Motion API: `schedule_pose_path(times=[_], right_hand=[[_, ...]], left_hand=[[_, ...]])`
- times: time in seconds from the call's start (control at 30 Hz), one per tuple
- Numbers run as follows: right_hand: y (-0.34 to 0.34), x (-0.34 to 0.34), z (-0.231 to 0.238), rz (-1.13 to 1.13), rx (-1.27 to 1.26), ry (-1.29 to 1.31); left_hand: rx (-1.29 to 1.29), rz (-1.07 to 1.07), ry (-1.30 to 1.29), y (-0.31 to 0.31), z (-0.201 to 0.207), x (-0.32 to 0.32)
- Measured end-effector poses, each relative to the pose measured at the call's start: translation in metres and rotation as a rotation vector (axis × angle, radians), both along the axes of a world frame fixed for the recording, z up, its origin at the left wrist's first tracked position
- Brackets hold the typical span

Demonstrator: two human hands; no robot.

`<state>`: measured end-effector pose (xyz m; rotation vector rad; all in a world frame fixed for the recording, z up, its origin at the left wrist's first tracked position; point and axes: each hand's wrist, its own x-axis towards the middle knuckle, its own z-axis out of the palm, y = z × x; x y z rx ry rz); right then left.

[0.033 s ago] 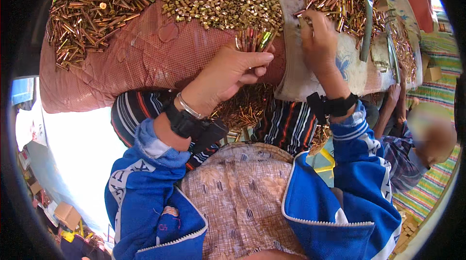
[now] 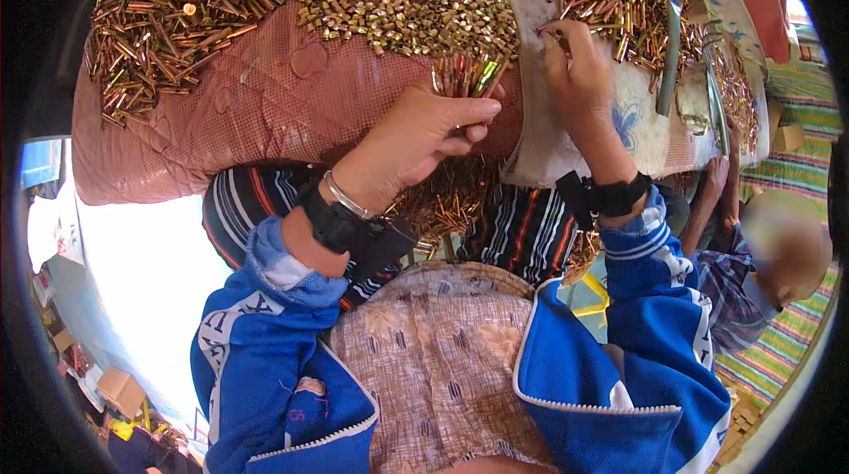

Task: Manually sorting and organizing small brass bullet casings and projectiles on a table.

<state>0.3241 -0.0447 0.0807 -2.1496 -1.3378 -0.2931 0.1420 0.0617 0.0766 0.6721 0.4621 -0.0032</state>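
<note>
My left hand [image 2: 420, 125] is closed around a bundle of slim shiny metallic tubes [image 2: 466, 76], gold, pink and green, which stick up past the thumb. To its right, over a white cloth strip [image 2: 537, 85], my right hand [image 2: 584, 76] has its thumb and forefinger brought together. A tiny dark reddish bit shows at those fingertips, too small to name. Just beyond my left hand lies a heap of short gold caps [image 2: 407, 19]. Loose tubes like the held ones form a wide pile [image 2: 186, 23] on the reddish quilted cushion [image 2: 256, 111].
More tubes [image 2: 442, 200] lie between my knees, under the cushion's edge. At right, a grey-green strip [image 2: 669, 54] stands on the white cloth. Beyond it sits another person [image 2: 738, 288] with arms reaching to the work surface. A cardboard box [image 2: 121, 390] is at lower left.
My right fingertips have shifted very slightly over the white cloth, and less of the small piece at them shows. My left hand keeps its bundle, almost unmoved.
</note>
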Motion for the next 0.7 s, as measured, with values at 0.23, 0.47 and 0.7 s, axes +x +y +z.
schedule_pose_path(times=[0.23,0.47,0.7], right_hand=[[0.044,0.003,0.004,0.065,0.076,0.434],[0.08,0.014,-0.001,0.187,-0.019,0.231],[0.106,0.023,-0.012,0.047,-0.153,0.124]], left_hand=[[-0.014,-0.003,-0.106,0.001,-0.007,-0.001],[0.019,0.009,-0.05,0.002,-0.001,0.0],[-0.035,0.008,-0.108,0.003,-0.003,-0.003]])
